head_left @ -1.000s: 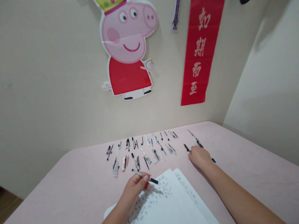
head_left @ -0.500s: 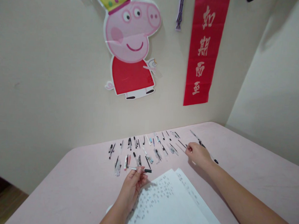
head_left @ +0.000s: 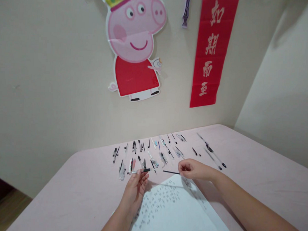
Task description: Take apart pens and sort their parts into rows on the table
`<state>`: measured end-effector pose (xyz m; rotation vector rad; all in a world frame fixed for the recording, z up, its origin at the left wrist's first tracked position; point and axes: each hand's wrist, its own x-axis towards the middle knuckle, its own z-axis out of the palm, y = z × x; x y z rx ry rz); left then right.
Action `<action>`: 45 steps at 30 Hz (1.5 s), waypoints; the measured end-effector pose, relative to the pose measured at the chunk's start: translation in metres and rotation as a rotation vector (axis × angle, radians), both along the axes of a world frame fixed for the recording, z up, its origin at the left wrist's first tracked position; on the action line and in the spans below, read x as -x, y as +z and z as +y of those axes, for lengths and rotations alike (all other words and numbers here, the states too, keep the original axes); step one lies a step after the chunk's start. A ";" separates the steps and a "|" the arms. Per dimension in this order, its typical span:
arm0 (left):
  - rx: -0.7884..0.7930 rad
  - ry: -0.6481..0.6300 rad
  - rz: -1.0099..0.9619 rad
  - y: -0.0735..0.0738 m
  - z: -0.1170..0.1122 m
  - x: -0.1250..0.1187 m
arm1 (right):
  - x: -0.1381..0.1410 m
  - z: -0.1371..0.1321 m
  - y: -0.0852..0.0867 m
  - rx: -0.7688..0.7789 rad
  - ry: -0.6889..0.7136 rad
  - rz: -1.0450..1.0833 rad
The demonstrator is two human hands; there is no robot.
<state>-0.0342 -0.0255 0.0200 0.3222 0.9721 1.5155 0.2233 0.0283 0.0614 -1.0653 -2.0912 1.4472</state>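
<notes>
My left hand (head_left: 136, 185) pinches a slim pen (head_left: 147, 170) with a black end pointing right; its paler part runs left past my fingertips. To the right, my right hand (head_left: 193, 169) is closed on a thin black pen refill (head_left: 171, 172), which sticks out leftward, toward the pen. The refill's other end is hidden in my fingers. Under both hands lie sheets of paper (head_left: 180, 212) covered partly with handwriting. Beyond my hands, several pens and pen parts (head_left: 163, 158) lie in loose rows on the pink tabletop.
Long clear pens with black ends (head_left: 213, 154) lie to the right, near a small dark pen part (head_left: 194, 151). The pink table (head_left: 56, 193) meets a wall bearing a pink pig cutout (head_left: 136, 46) and a red banner (head_left: 212, 63).
My right hand has moved left and nearer from the table's right side, bringing the black refill over by the paper. My left hand has risen slightly with the pen.
</notes>
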 end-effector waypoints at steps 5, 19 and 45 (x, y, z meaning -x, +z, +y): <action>0.008 -0.004 0.008 0.001 -0.001 0.000 | 0.001 0.000 -0.001 -0.007 -0.004 -0.003; -0.025 -0.029 0.013 -0.003 0.001 0.000 | 0.000 0.000 -0.002 -0.028 0.023 -0.088; -0.109 -0.390 0.181 -0.006 -0.014 -0.005 | 0.047 -0.024 -0.017 -0.106 -0.196 0.050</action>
